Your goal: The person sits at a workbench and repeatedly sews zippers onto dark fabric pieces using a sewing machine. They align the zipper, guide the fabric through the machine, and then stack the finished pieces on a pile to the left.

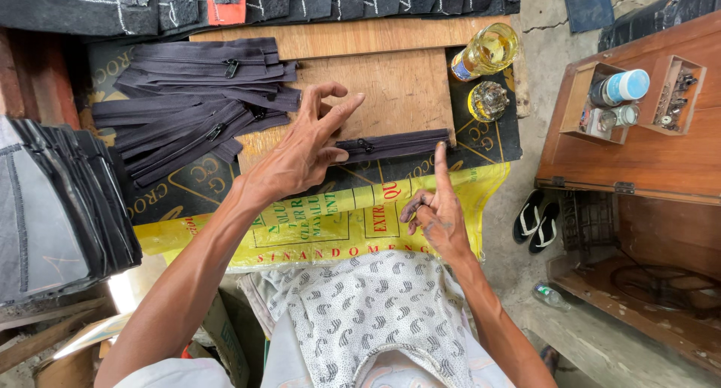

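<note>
A short dark zipper strip (394, 144) lies flat across the front edge of a wooden board (398, 95). My left hand (304, 149) presses its fingertips on the strip's left end, fingers spread. My right hand (435, 211) points its index finger up to the strip's right end, the other fingers curled in. Neither hand grips anything. A loose pile of similar dark zippers (199, 102) lies to the left of my left hand.
A bottle of yellow liquid (487, 52) and a small glass jar (488, 100) stand at the board's right. A yellow printed sack (330, 226) covers the near edge. Stacked dark fabric pieces (56, 208) sit far left. A wooden sewing table with small containers (638, 132) stands right; sandals (535, 221) on the floor.
</note>
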